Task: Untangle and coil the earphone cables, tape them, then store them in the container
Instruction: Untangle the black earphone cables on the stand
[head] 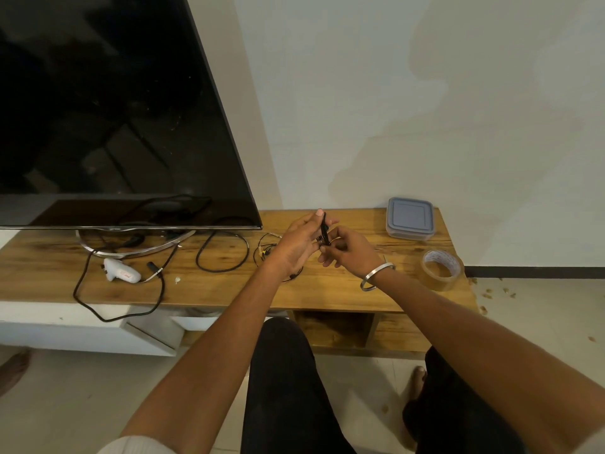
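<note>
Both hands meet above the wooden TV bench. My left hand holds a black earphone cable wound into a tight coil between its fingers. My right hand, with a metal bangle on the wrist, pinches the lower end of that coil. More thin earphone cable with small yellow bits lies in a loose loop on the bench just left of my hands. A roll of clear brown tape stands near the bench's right edge. The grey lidded container sits shut at the back right.
A large dark TV on a metal stand fills the left. Thick black cables and a white plug lie on the bench's left half, one cable hanging over the front edge. My knees are below the bench. A bare foot shows at far left.
</note>
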`<state>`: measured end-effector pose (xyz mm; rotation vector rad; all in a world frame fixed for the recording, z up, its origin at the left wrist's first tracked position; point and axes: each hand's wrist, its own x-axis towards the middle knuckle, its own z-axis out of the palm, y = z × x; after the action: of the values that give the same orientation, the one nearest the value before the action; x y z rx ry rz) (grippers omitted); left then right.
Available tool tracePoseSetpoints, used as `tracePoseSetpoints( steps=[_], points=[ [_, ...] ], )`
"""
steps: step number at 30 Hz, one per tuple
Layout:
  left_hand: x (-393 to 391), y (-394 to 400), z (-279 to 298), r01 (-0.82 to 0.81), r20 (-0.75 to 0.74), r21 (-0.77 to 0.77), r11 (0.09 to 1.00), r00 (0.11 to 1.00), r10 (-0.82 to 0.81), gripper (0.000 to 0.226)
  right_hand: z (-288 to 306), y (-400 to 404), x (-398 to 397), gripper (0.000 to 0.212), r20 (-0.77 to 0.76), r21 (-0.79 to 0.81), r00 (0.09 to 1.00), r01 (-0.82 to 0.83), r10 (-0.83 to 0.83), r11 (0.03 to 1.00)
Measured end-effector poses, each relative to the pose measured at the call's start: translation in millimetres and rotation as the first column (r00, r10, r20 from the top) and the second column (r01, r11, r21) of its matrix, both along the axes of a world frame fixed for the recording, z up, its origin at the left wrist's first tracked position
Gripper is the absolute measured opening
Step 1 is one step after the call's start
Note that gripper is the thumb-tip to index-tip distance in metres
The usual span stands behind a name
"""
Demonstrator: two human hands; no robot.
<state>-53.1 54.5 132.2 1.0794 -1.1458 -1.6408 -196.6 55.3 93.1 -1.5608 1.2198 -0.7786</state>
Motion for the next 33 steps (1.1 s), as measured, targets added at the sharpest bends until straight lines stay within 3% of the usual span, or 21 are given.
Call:
tracePoseSetpoints(
  steps=[5, 15, 24, 29, 33],
  points=[
    [-1.3, 2.9, -1.3, 0.018, 0.051, -0.033, 0.999, 0.999, -0.016, 0.031, -2.1, 3.9, 2.3, 0.010, 0.014, -0.009, 0.999, 0.031, -0.031, 0.999],
    [-0.6, 3.0, -4.0, 0.007, 0.004, -0.063, 0.998, 1.000, -0.007, 0.031, 0.1, 3.4, 2.4, 0.011, 0.099, -0.077, 0.995, 0.028, -0.021, 0.997],
    [1.4, 4.9, -5.1, 0.042, 0.032, -0.097, 0.994, 0.999, -0.039, 0.034, -5.1, 3.0, 3.6, 0.014, 0.292, 0.123, 0.954, 0.031, -0.066, 0.992],
    [4.4, 5.6, -2.3, 0.070, 0.065, -0.123, 0.990, 0.996, -0.062, 0.034, -1.7, 2.5, 8.6, 0.025, 0.490, 0.332, 0.852, 0.013, -0.184, 0.943],
    [5.6, 4.7, -2.1, 0.057, 0.070, -0.130, 0.990, 0.996, -0.048, 0.035, -2.3, 4.0, 8.3, 0.015, 0.527, 0.329, 0.832, -0.013, -0.172, 0.944]
  ],
)
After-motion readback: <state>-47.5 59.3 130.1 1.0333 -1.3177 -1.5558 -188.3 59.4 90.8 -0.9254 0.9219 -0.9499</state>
